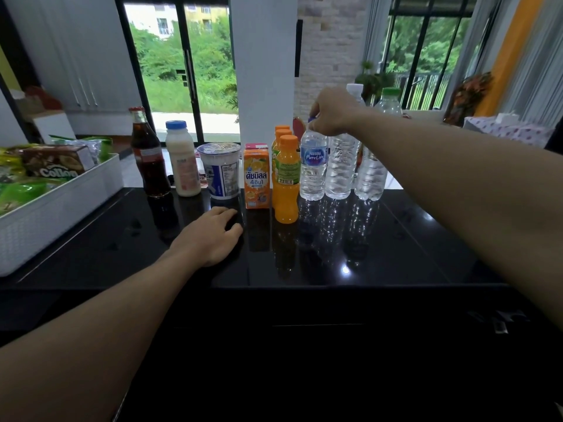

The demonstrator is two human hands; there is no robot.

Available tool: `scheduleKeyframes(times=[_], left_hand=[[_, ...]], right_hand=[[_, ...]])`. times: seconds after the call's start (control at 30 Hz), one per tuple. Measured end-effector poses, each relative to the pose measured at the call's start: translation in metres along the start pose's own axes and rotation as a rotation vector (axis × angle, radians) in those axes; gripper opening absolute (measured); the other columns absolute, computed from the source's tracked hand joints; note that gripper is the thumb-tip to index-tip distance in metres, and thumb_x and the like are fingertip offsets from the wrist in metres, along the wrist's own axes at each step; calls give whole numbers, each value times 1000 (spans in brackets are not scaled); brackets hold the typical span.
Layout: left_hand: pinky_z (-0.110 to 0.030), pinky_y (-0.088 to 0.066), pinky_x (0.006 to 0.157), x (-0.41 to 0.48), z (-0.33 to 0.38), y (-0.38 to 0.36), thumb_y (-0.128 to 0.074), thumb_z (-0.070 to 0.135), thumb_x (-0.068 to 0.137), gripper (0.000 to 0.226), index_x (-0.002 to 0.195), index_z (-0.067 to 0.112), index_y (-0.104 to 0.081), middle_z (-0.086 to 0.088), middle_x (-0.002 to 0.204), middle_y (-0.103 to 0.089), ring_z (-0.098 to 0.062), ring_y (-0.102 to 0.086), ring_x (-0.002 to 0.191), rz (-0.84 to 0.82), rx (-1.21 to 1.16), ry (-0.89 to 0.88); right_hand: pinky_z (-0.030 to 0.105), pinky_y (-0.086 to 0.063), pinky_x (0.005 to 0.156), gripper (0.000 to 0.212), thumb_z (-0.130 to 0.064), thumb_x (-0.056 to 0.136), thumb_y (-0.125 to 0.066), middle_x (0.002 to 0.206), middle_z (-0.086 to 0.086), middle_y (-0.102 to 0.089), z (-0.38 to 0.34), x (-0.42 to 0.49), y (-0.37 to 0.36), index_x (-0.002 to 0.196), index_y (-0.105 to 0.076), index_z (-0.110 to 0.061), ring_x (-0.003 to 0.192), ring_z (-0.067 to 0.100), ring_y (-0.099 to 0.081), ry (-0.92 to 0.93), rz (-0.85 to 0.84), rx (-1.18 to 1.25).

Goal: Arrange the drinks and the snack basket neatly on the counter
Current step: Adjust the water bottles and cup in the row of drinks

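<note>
Daylight comes from the glass doors (179, 71) at eleven o'clock and the window (426, 56) at one o'clock. Both are blown bright, so everything before me is backlit. The labelled water bottle (313, 166) and its clear neighbours sparkle with it. The black counter (411, 239) is glossy and mirrors the bottles, with a hard white glint (345, 269) at five o'clock. Below its front edge all sinks to near-black. My left forearm (91, 345) and right forearm (487, 208) bulge, soft, toward the corners, and upright lines bow at the edges.
</note>
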State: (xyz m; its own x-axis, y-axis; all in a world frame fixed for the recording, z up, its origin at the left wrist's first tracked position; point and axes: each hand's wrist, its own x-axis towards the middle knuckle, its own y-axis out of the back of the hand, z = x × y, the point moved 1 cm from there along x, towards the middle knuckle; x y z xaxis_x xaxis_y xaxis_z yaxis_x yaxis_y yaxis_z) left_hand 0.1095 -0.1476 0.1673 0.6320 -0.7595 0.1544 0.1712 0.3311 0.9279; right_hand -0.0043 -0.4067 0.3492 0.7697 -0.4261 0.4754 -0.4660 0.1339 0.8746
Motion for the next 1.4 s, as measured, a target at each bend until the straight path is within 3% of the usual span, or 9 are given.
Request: scheduleKeyframes(times=[0.37, 0.6, 0.87, 1.03, 1.27, 1.4], left_hand=[[-40, -33, 111, -1, -2, -1, -36, 53, 96, 61, 152, 29, -35, 10, 160, -28, -18, -34, 143, 7, -7, 4], [-39, -33, 111, -1, -1, 0, -35, 53, 96, 62, 152, 28, -35, 10, 160, -28, -18, -35, 142, 10, -5, -6], [-39, -33, 111, -1, -1, 0, -36, 53, 96, 62, 152, 26, -36, 9, 159, -29, -18, -35, 142, 10, -9, -11], [-39, -33, 111, -1, 0, 0, -36, 52, 97, 61, 152, 27, -35, 9, 160, -29, -18, -35, 142, 9, -7, -6], [-39, -33, 111, -1, 0, 0, -37, 51, 98, 61, 153, 26, -35, 8, 160, -28, -19, -35, 142, 16, -13, -10], [-40, -32, 112, 0, -1, 1, -39, 55, 95, 65, 153, 27, -34, 7, 161, -27, -19, -33, 143, -18, -25, 3]], right_hand=[[30, -44, 76, 22, -12, 91, -67, 115, 11, -72, -1, -4, -1, 110, -76, -6, 108, 26, -63, -13, 6, 7], [42, -58, 87, 20, -7, 89, -65, 105, 17, -74, 0, -3, 3, 103, -75, 4, 101, 30, -68, -35, -16, 1], [41, -59, 81, 23, -2, 88, -63, 110, 19, -73, -4, -4, 4, 106, -73, 7, 102, 31, -68, -34, -14, -12], [42, -58, 89, 25, -7, 92, -62, 112, 20, -72, -8, -3, 6, 109, -72, 7, 103, 32, -67, -38, -46, -39], [36, -53, 90, 27, -15, 96, -64, 119, 16, -69, -12, -4, 4, 118, -70, 0, 107, 29, -64, -9, -105, -64], [27, -43, 80, 29, -9, 95, -63, 125, 11, -67, -9, -7, 2, 122, -67, 1, 97, 16, -55, -4, -105, -63]])
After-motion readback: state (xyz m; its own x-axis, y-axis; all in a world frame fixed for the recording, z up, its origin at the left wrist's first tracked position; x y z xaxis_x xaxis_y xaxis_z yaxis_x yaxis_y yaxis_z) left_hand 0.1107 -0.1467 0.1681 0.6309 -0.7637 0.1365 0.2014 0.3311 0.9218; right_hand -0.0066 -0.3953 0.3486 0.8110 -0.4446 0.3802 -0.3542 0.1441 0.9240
